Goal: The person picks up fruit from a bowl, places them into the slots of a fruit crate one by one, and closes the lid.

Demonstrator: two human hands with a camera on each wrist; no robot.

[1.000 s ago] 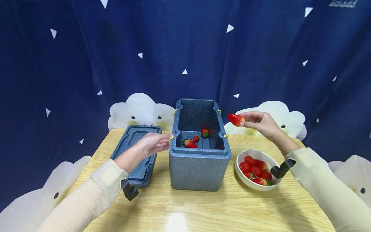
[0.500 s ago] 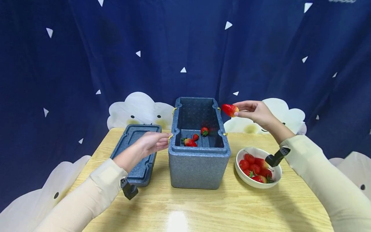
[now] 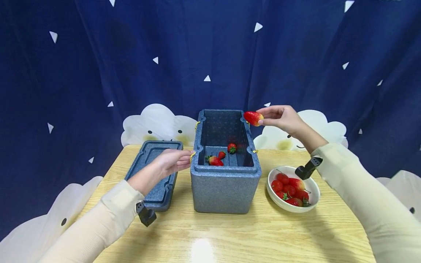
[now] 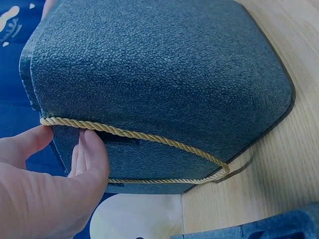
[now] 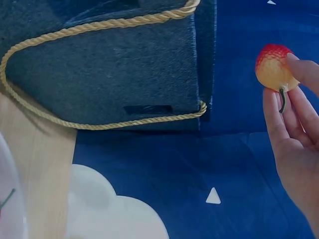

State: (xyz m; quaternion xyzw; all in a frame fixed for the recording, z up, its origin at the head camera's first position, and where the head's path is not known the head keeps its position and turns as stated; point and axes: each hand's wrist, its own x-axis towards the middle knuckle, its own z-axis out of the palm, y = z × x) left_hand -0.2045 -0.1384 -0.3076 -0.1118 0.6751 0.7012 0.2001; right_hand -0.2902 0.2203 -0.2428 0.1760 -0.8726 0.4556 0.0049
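Note:
My right hand [image 3: 284, 118] pinches a strawberry [image 3: 253, 118] between thumb and fingers, overlapping the far right rim of the deep blue-grey foam box [image 3: 225, 193]. In the right wrist view the strawberry's pale end and green stem [image 5: 282, 99] face the camera. My left hand [image 3: 169, 162] rests its fingers against the box's left side, just below the rim. There, the left wrist view shows the fingertips [image 4: 94, 142] right at the yellow twisted rope [image 4: 164, 142]. On the box floor lie a larger strawberry [image 3: 215, 161], a small one [image 3: 222, 155] and another farther back [image 3: 231, 148].
To the right of the box, a white bowl [image 3: 291, 209] holds several red strawberries and round cherry-like fruits [image 3: 289, 190]. The box's lid [image 3: 159, 197] lies on the wooden table [image 3: 230, 237] at left, under my left forearm. A dark blue curtain [image 3: 184, 44] hangs behind.
My right hand has carried the strawberry up and to the left, from above the bowl's far side to the box's far right rim. The left hand has stayed at the box.

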